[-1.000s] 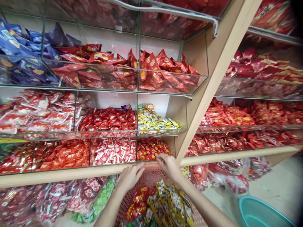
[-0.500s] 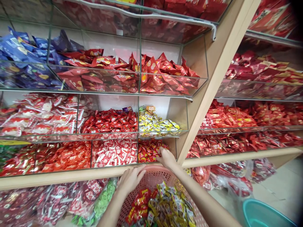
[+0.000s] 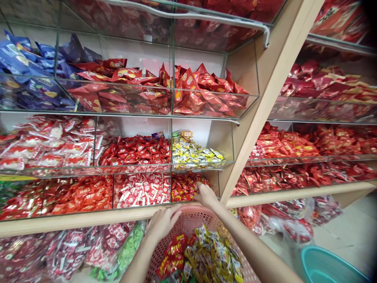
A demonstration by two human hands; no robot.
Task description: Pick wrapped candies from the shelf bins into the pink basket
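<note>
My left hand (image 3: 164, 224) grips the rim of a pink perforated plastic basket (image 3: 191, 214), fingers wrapped over its far edge. Wrapped candies fill the lower part of the basket: yellow-and-white ones (image 3: 219, 253) to the right and larger red packets (image 3: 176, 255) to the left. My right hand (image 3: 206, 194) reaches past the basket into the bottom-row compartment of small red-and-yellow wrapped candies (image 3: 184, 188). Its fingers are curled closed at the pile, and what they hold, if anything, is hidden.
Glass-fronted shelves hold red-and-white candies (image 3: 144, 190), yellow-and-white candies (image 3: 191, 151) and red packets (image 3: 203, 92). A slanting wooden post (image 3: 250, 118) stands just right of my right hand. Bagged candies (image 3: 70, 247) lie under the shelf, and a teal tub (image 3: 326, 267) sits at lower right.
The view has shifted very slightly. Both hands keep nearly the same places, the left on the basket rim and the right at the red-and-yellow candies.
</note>
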